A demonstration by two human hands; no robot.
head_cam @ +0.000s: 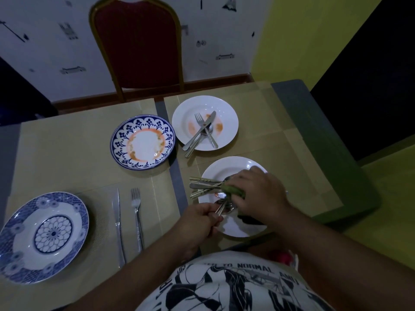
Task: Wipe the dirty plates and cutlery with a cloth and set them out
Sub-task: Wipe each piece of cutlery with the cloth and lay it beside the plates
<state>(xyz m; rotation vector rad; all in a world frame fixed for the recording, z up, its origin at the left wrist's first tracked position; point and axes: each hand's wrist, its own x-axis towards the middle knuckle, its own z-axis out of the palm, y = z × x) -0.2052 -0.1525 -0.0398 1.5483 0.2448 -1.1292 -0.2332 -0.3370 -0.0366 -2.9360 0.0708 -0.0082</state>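
Note:
My left hand (202, 217) grips the handles of a spoon (221, 206) over a white plate (224, 169) near the table's front right. My right hand (258, 191) holds a green cloth (233, 190) wrapped round the cutlery there; several more handles (202, 186) stick out to the left over the plate's rim. A second white plate (226, 111) with orange smears carries a fork, knife and spoon (203, 131). A blue-patterned plate (143, 142) has an orange ring of residue. At the front left a clean blue plate (45, 236) lies beside a knife (118, 221) and a fork (137, 216).
Beige placemats (67, 153) cover the glass-topped table, whose right edge (314, 131) runs along a yellow-green floor. A red chair with a gold frame (137, 46) stands at the far side against a white patterned wall.

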